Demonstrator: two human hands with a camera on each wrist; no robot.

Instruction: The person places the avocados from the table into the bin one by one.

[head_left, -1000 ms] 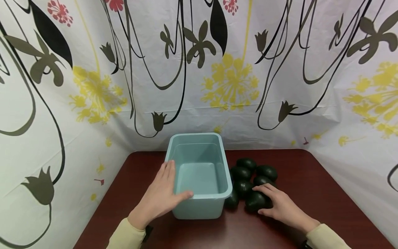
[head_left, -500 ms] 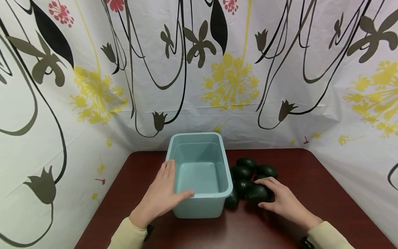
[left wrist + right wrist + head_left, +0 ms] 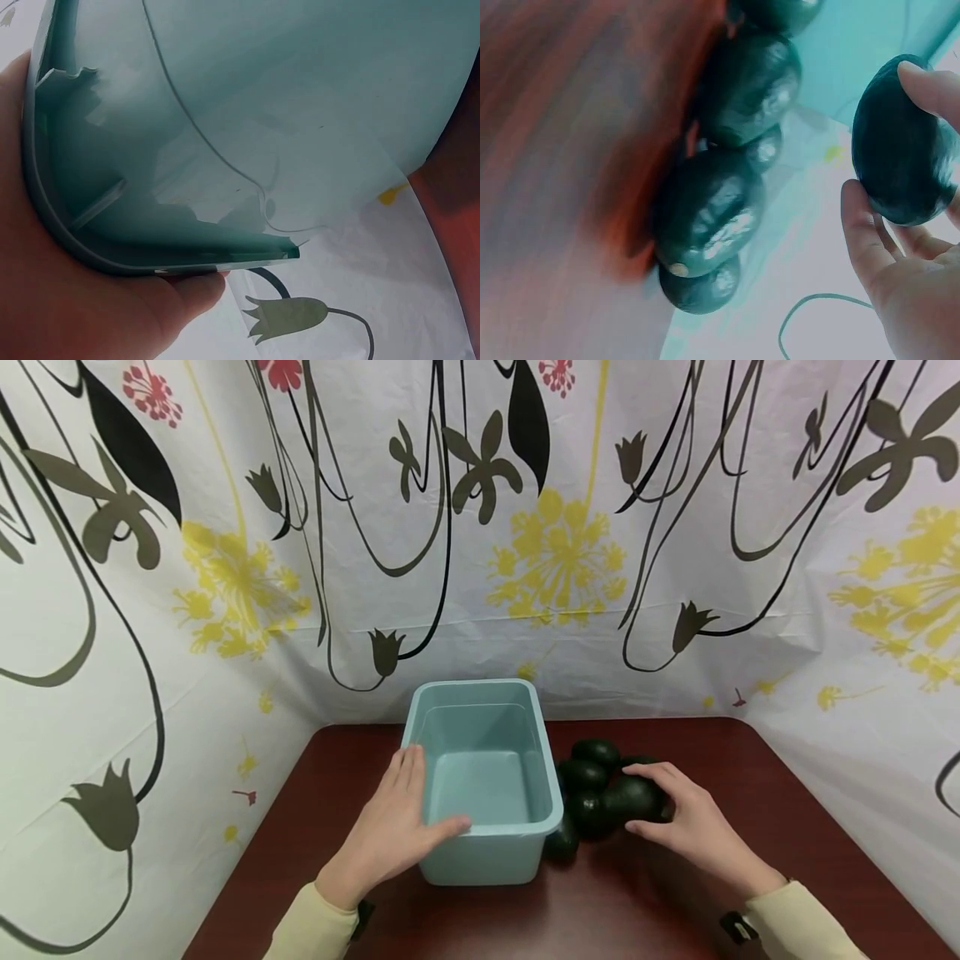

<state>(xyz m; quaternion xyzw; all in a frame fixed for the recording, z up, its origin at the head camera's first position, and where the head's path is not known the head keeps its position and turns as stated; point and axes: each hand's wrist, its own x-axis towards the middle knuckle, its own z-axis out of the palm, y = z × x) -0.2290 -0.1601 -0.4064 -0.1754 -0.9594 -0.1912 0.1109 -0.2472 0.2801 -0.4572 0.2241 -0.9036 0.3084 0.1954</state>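
Note:
My right hand (image 3: 697,827) grips a dark green avocado (image 3: 632,798) between thumb and fingers. In the right wrist view this held avocado (image 3: 898,146) is off the table, apart from the others. Several more avocados (image 3: 582,775) lie clustered beside the right wall of a light blue-green plastic bin (image 3: 480,862). My left hand (image 3: 390,831) rests on the bin's near left corner, its fingers straight along the left rim and the thumb over the front rim. Seen from the left wrist, the hand (image 3: 90,300) lies against the outside of the rim. Nothing lies in the bin.
The dark red-brown table (image 3: 600,910) has rounded far corners. A white curtain (image 3: 697,577) with flower and vine prints hangs behind the table and along both sides. The bin stands near the table's middle, its far end close to the curtain.
My right hand has gripped the nearest avocado and raised it off the table, away from me, so that it now hides part of the cluster. The left hand and bin stay put.

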